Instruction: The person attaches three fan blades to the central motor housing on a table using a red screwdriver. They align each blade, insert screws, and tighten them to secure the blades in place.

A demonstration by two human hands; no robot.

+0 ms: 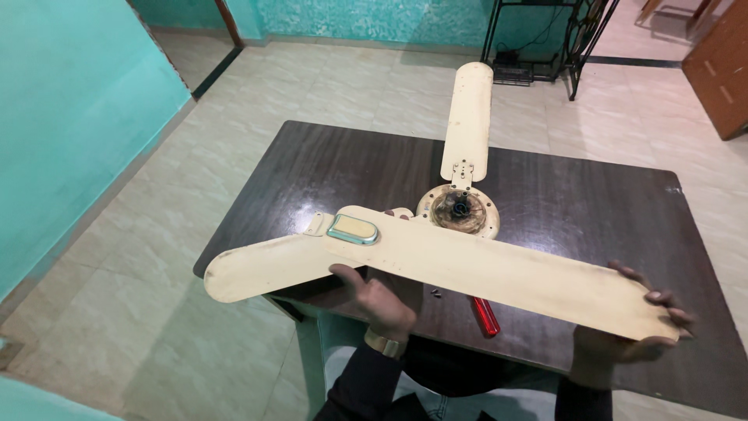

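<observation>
Head view, looking down: a cream ceiling fan lies on a dark wooden table [327, 168], and both hands are on one loose-looking fan blade [499, 273] that runs across the lower middle of the frame. Its long axis slants from centre left down to lower right. The left hand [374, 296] comes up from underneath near the blade's inner end, thumb over the near edge, fingers hidden below, clasping the blade. The right hand [647, 327] cups the outer tip at lower right, fingertips curled over the far edge, gripping it too. So the blade spans between the two hands, the left one nearer the fan's motor hub [458, 209] at frame centre.

A second blade [265, 267] sticks out to the lower left past the table edge, and a third blade [470, 117] points toward the top of the frame. A pale cap with a teal rim [353, 229] sits at the held blade's inner end. Under the held blade, a red-handled tool [485, 316] peeks out near a couple of small dark bits [435, 293], perhaps screws. Tiled floor and teal walls surround the table.
</observation>
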